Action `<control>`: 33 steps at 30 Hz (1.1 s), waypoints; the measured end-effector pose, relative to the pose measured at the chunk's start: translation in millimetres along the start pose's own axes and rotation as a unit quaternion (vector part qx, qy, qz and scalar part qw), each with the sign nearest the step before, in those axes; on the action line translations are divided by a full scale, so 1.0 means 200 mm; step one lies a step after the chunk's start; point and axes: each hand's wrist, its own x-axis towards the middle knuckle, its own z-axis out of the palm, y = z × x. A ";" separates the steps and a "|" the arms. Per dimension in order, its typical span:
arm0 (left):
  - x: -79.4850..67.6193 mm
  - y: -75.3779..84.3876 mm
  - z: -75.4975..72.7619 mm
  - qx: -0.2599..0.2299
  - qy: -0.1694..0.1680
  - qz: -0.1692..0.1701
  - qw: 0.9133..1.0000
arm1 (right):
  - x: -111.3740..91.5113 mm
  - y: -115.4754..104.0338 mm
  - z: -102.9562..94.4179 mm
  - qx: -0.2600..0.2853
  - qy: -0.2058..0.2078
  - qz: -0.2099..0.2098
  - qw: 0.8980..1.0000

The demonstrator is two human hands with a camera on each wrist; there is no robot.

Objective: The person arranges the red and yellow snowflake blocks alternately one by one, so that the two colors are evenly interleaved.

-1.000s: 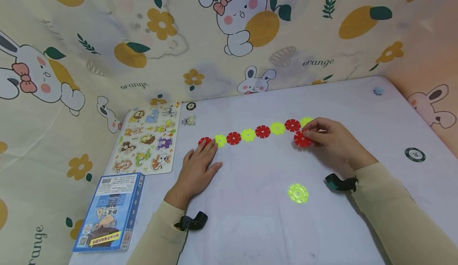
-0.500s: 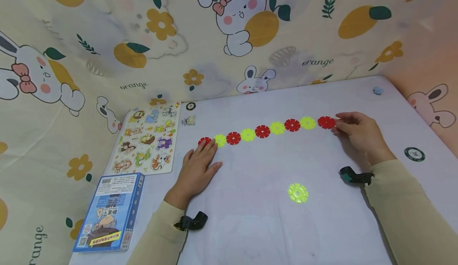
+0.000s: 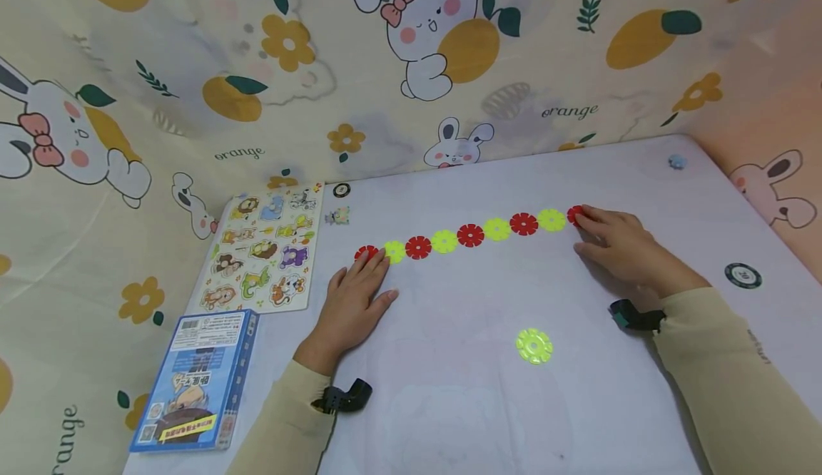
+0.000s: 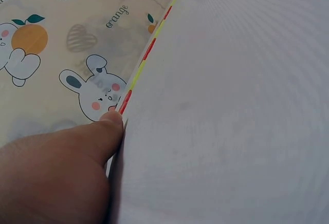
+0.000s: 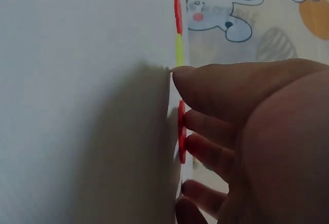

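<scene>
Several notched plastic discs lie in a slanting row on the table, red disc (image 3: 471, 235) and yellow-green disc (image 3: 497, 230) alternating. At the row's left end my left hand (image 3: 352, 305) rests flat, its fingertips over the leftmost red disc (image 3: 365, 252) and the edge of the neighbouring yellow-green one. My right hand (image 3: 626, 248) touches the red disc (image 3: 571, 215) at the right end with its fingertips and partly covers it. In the right wrist view, fingers meet that red disc (image 5: 182, 131) while the thumb stays off it. A loose yellow-green disc (image 3: 534, 346) lies nearer the front.
To the left are an animal picture board (image 3: 263, 247) and a blue box (image 3: 195, 382). Behind the row stand a black round chip (image 3: 342, 190) and a small patterned piece (image 3: 337, 215). Another chip (image 3: 743, 275) and a small blue object (image 3: 677, 162) are at right.
My right hand carried the red disc rightward to the row's right end, then shifted from pinching its edge to touching it from above. My left hand has stayed put.
</scene>
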 end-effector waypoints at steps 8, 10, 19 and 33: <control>0.00 0.00 0.01 0.000 -0.002 -0.001 1.000 | 0.00 0.00 0.03 -0.028 0.027 -0.007 0.999; 0.00 0.00 0.00 0.001 -0.002 -0.002 1.000 | 0.00 0.01 0.02 -0.021 0.022 -0.006 1.000; 0.00 0.01 0.00 -0.001 -0.003 -0.003 1.000 | 0.00 0.03 0.01 -0.048 0.010 -0.008 0.999; 0.00 0.01 0.01 0.001 0.002 -0.006 1.000 | -0.02 -0.03 0.05 -0.042 0.055 0.009 0.998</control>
